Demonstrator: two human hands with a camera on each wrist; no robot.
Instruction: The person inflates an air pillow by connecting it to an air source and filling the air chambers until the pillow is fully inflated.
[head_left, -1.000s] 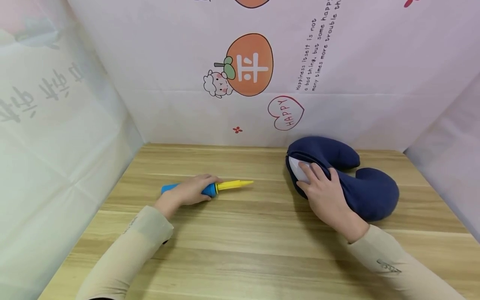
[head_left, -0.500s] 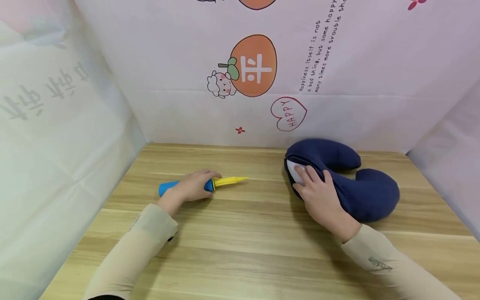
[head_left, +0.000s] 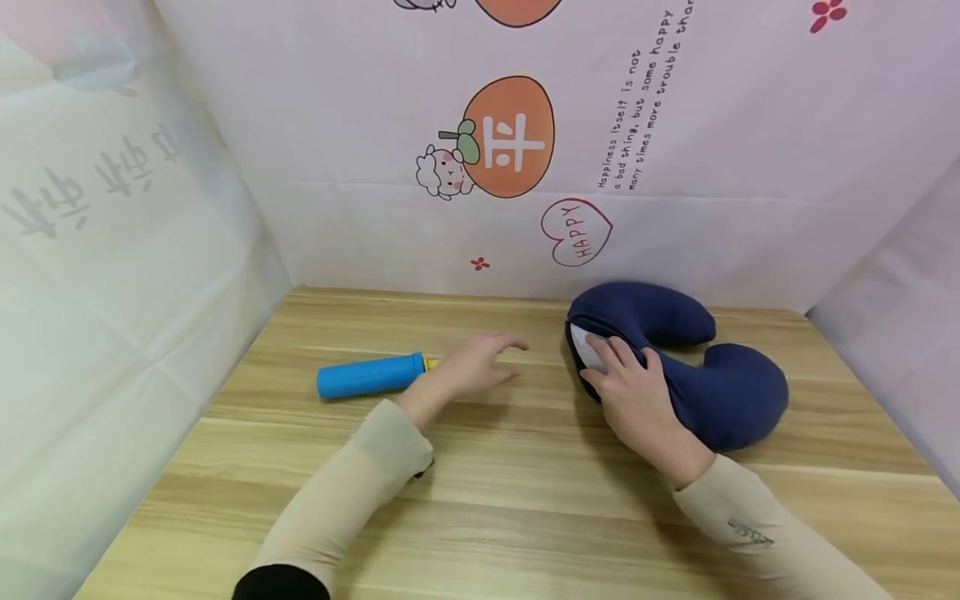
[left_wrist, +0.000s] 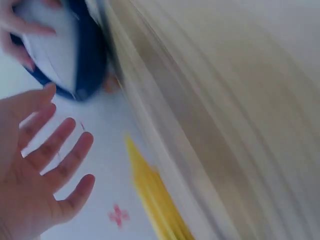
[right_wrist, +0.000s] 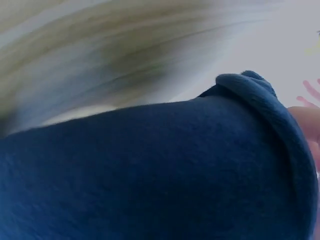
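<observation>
A blue hand air pump (head_left: 367,377) with a yellow nozzle (left_wrist: 155,200) lies on the table at left. My left hand (head_left: 472,365) is just past its blue body, fingers spread and apart from it, covering most of the nozzle in the head view. In the left wrist view the palm and fingers are bare. At right lies a navy U-shaped neck pillow (head_left: 731,396), its cover open at the curve and showing a white inner part (head_left: 587,346). My right hand (head_left: 633,404) grips the pillow at this opening, fingertips on the white part. The right wrist view mostly shows navy fabric (right_wrist: 150,170).
The wood-grain table (head_left: 525,517) meets a printed white cloth (head_left: 360,233) behind. More white cloth (head_left: 150,275) walls off the left side, and another sheet (head_left: 892,292) stands at the right. The pillow's far edge is close to the back cloth.
My left hand has let go of the pump's blue body and moved right, over the nozzle. The right hand stays on the pillow.
</observation>
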